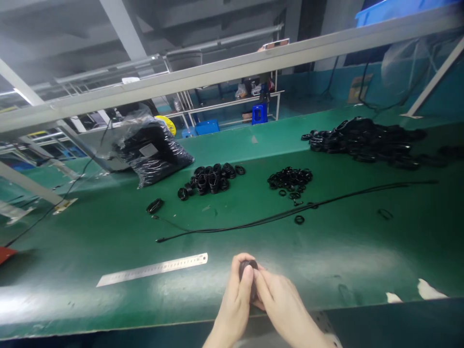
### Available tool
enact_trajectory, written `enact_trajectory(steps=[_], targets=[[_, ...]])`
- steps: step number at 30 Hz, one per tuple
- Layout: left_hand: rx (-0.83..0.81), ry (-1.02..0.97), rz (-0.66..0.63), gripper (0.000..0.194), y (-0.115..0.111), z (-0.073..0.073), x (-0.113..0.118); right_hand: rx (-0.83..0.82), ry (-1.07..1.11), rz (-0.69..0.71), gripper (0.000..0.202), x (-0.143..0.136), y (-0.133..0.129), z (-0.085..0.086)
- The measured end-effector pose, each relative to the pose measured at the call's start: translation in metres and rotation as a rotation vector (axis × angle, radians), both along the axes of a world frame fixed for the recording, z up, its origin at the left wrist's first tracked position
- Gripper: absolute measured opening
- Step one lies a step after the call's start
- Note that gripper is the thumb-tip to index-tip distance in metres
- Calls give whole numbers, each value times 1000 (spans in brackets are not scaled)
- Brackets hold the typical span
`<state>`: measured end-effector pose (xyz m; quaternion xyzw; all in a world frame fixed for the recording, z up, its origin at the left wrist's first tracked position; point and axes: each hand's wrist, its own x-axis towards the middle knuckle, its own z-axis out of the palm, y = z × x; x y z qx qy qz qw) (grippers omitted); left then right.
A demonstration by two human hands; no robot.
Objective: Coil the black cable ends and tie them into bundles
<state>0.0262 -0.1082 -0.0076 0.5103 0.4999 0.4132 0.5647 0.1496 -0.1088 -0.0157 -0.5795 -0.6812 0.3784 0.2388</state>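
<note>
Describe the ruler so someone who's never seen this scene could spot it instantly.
Find the green table, then the person's left hand at its front edge. To the left of that hand, a ruler lies flat, nearer the front than the long black cables. Unlike them, it is a straight, silvery strip with markings.

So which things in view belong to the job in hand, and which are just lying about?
Probably the job:
dark rounded item, held, partly hidden
coiled black cables
small black rings
long uncoiled cables

Apparently just lying about:
steel ruler, untouched
blue stool
yellow disc
</note>
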Motion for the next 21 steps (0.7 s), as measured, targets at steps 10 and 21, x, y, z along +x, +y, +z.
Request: enact_trajectory(steps=[10, 21], targets=[[125, 187, -45, 32, -2, -13, -4, 327, -277, 0, 40, -3, -8, -15], [-59, 243, -489, 89, 9, 24, -24, 233, -90, 231, 27, 39, 13, 22]])
